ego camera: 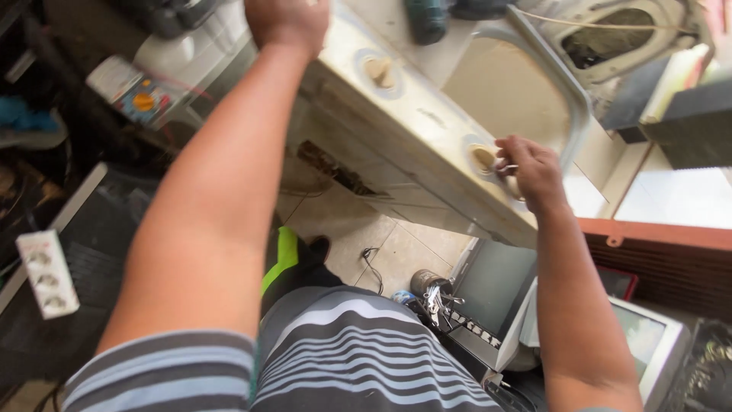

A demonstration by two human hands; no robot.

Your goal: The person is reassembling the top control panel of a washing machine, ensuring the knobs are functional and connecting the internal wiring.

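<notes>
Cream-white, rectangular metal-and-plastic control panel of a twin-tub washing machine (412, 122) tilted across upper centre of head view, above tiled floor (381, 236)
Left hand (286, 23) at far upper corner of panel, flat on its edge; fingers out of frame, so cannot tell how far closed
Right hand (534, 172) at near end, fingertips pinched around small round beige knob (483, 159), thin wire or clip between fingers
Second round beige knob (379, 71) further up panel, untouched
Judged: panel stiff, bulky, moderately heavy, smooth painted face likely slippery; edges and corners the safer hold, knobs small and probably brittle
Nearby: white power strip (47, 273) lower left, yellow-dial multimeter (137, 95) upper left, grey monitors (640, 336) lower right
</notes>
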